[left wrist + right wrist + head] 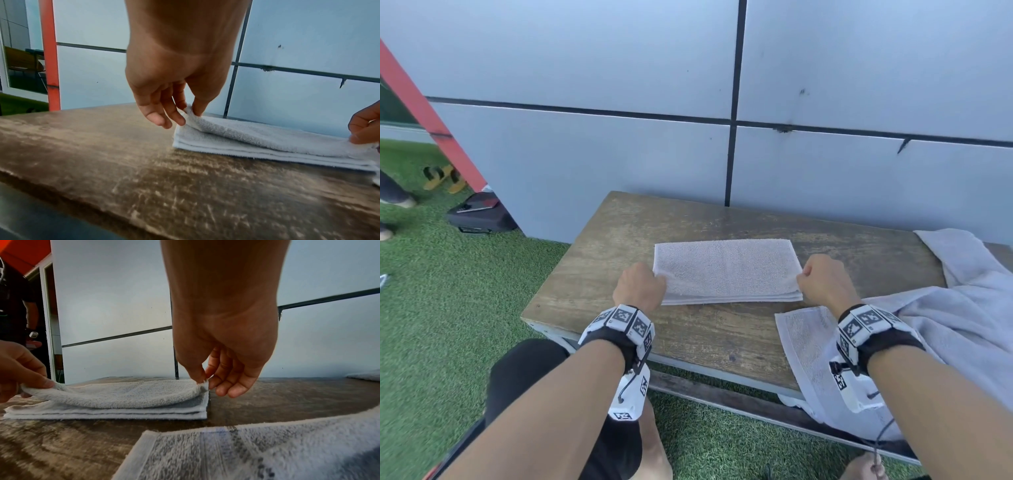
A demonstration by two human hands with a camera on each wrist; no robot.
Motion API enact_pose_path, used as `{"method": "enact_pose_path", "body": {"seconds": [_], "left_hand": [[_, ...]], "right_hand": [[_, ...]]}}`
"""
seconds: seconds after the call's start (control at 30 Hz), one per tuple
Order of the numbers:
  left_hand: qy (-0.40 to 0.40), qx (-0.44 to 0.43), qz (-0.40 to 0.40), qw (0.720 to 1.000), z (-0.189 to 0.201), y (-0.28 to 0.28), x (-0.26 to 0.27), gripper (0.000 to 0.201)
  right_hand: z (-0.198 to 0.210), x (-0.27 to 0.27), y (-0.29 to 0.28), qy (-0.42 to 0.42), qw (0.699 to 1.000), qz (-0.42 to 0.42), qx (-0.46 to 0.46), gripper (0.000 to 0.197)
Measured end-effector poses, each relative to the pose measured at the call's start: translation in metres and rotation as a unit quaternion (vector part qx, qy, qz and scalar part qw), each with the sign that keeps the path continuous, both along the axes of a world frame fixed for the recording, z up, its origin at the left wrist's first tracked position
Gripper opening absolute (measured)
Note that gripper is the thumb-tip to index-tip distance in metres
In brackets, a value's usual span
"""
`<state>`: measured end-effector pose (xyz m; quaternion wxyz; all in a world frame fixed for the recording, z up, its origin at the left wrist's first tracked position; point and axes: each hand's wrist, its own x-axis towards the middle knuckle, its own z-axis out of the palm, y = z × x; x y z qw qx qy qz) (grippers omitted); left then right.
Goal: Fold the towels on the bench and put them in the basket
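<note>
Setting: wooden bench (619, 236) standing on green turf (431, 308) against a pale panelled wall (585, 154).

Left fingers: the left hand (641, 287) pinches the upper layer at the left end of the folded towel (727, 270); in the left wrist view the thumb and fingers (176, 116) close on that corner and lift it slightly off the layers beneath.

Right fingers: the right hand (825, 281) pinches the same upper layer at the right end, thumb against fingertips (213, 382), the other fingers loosely curled below.

Towel: it lies flat near the middle of the bench, several layers deep, its long axis running left to right. Only the top layer is raised; the lower layers rest on the wood.

Key relation: the towel spans the gap between the two hands, one end at each, so neither hand is nearer. Its near long edge faces the person and its far edge faces the wall. Any next fold, as I judge it, would bring one short end across to the other along that long axis.

Other towels: an unfolded pile (945, 318) lies on the right part of the bench, just beside the right wrist and hanging over the near edge.

Basket: not in view.

Progress: judged early; one towel is nearly folded, and more wait.
</note>
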<state>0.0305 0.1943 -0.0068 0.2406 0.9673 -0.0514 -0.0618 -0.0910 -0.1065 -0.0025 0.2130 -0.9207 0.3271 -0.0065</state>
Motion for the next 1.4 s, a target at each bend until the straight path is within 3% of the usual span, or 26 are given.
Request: {"method": "enact_pose_path", "body": {"seconds": [0.1,0.27,0.43,0.67,0.87,1.1,1.17,1.27,1.33,1.4], "left_hand": [[0.004,0.000,-0.011,1.000,0.006,0.001,0.002,0.035],[0.010,-0.026,0.002,1.000,0.016,0.001,0.003,0.036],[-0.022,-0.070,0.021,0.997,0.030,0.012,0.011,0.024],[0.002,-0.085,0.031,0.996,0.004,0.023,-0.003,0.040],[0.013,-0.095,0.054,0.994,-0.011,0.024,-0.004,0.013],[0.066,-0.029,0.035,0.997,-0.007,0.019,-0.001,0.015],[-0.006,0.009,0.009,1.000,-0.002,0.009,-0.002,0.017],[-0.125,0.003,-0.104,0.987,-0.005,-0.021,-0.001,0.033],[-0.141,-0.007,-0.181,0.973,-0.010,-0.046,0.004,0.039],[-0.102,0.018,-0.234,0.967,-0.022,-0.068,0.008,0.047]], "right_hand": [[0.008,-0.002,0.003,-0.021,1.000,0.006,0.013,0.002],[0.013,-0.004,0.001,-0.091,0.994,-0.012,0.060,0.009],[0.028,-0.008,-0.005,-0.165,0.983,-0.010,0.079,0.013],[0.001,-0.028,0.006,-0.117,0.988,0.002,0.105,0.011],[-0.014,-0.034,0.011,-0.134,0.989,-0.002,0.066,0.006],[-0.019,-0.030,0.012,-0.109,0.994,-0.004,0.028,0.007],[-0.019,-0.022,0.015,-0.116,0.992,0.010,-0.038,0.009],[-0.018,0.003,0.031,-0.122,0.984,0.099,-0.088,0.024],[-0.021,0.027,0.046,-0.107,0.975,0.176,-0.078,0.034],[-0.029,0.049,0.063,-0.064,0.968,0.237,-0.058,0.047]]}}
